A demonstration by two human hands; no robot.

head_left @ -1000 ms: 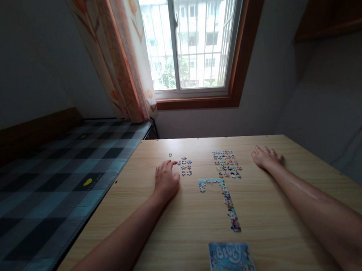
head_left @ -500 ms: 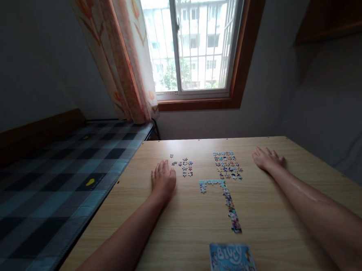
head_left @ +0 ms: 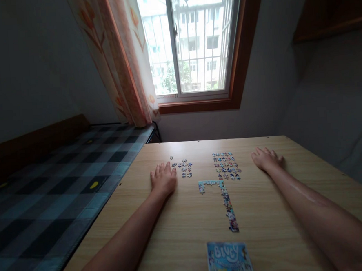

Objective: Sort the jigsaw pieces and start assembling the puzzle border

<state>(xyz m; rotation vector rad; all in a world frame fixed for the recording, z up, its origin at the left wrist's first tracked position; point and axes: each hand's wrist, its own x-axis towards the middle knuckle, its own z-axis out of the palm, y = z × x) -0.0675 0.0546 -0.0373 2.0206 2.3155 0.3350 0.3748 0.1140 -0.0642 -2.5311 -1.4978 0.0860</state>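
Observation:
My left hand (head_left: pixel 164 179) lies palm down on the wooden table, fingers stretched out and holding nothing. Just to its right is a small group of loose puzzle pieces (head_left: pixel 186 169). My right hand (head_left: pixel 267 159) also rests on the tabletop with its fingers spread, apart from everything else. Between the hands, nearer the right one, several puzzle pieces (head_left: pixel 226 165) are laid out in rows. Below them sits a joined strip of jigsaw border (head_left: pixel 228 204), bent at the corners, with a short arm at its left end.
A blue box marked "Bluey" (head_left: pixel 230 260) lies at the near edge of the view. The light wooden table (head_left: pixel 180 217) borders a bed with a checked cover (head_left: pixel 89 186) on the left. A window (head_left: pixel 200 48) and a flowered curtain (head_left: pixel 124 61) are behind.
Both hands stay in place on the table. The view has shifted slightly, so the window and far table edge appear a little lower; the puzzle pieces look unchanged.

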